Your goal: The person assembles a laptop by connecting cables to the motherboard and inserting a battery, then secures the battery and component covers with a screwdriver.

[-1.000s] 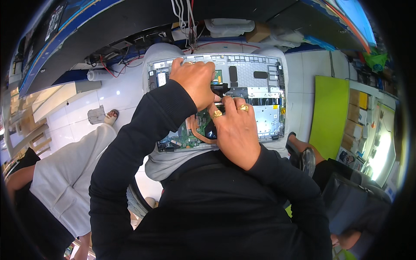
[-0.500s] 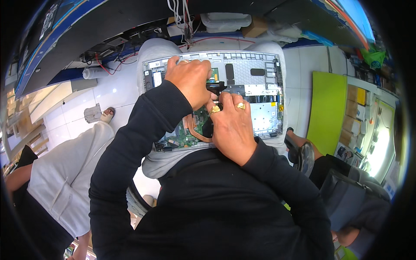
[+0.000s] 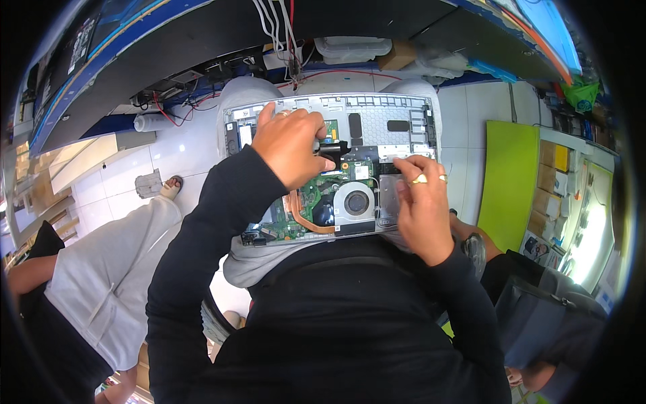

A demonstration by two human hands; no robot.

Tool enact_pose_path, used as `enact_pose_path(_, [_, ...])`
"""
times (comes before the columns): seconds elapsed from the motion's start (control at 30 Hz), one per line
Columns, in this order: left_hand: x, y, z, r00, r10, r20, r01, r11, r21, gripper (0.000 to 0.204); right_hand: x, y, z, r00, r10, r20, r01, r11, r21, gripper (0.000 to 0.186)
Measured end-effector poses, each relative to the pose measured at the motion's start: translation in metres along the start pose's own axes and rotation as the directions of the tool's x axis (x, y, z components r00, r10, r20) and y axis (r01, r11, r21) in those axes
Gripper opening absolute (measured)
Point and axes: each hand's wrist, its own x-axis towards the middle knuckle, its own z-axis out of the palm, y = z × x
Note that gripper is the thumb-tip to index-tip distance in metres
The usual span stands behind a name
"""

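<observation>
An opened laptop base (image 3: 404, 108) rests across my lap, its insides facing up. It shows a green circuit board (image 3: 311, 192), a copper heat pipe (image 3: 299, 214) and a round fan (image 3: 356, 203). My left hand (image 3: 289, 145) is over the upper left of the board, thumb and fingers closed on a thin black piece (image 3: 334, 149) whose kind I cannot make out. My right hand (image 3: 425, 209) is over the right side, rings on its fingers. Its index fingertip is beside a dark strip, with the thumb apart from it and nothing visible between them.
A dark desk (image 3: 202, 54) with hanging white cables (image 3: 279, 34) stands in front of my knees. A person's leg in pale cloth (image 3: 114, 269) is at the left. At the right are a green panel (image 3: 508, 182), a dark bag (image 3: 535, 316) and another person.
My right hand has moved away from the left hand, toward the laptop's right side, uncovering the fan. My left hand keeps its hold on the black piece. The laptop sits slightly lower in view.
</observation>
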Motion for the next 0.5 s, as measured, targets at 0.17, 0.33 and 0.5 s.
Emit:
enact_pose_path(0.17, [-0.026, -0.009, 0.000, 0.981, 0.026, -0.194, -0.061, 0.983, -0.173, 0.032, -0.003, 0.021, -0.002, 0.998, -0.040, -0.041, 0.040, 0.999, -0.002, 0.025])
enact_pose_path(0.33, [-0.058, 0.001, 0.014, 0.949, 0.155, -0.273, -0.148, 0.988, 0.046, 0.012, 0.014, 0.002, 0.020, 0.982, -0.184, 0.033, 0.180, 0.979, 0.093, 0.022])
enact_pose_path(0.5, [-0.058, 0.005, 0.033, 0.937, 0.201, -0.285, -0.184, 0.979, 0.088, 0.015, 0.037, -0.007, 0.041, 0.970, -0.235, 0.064, 0.224, 0.964, 0.140, 0.019])
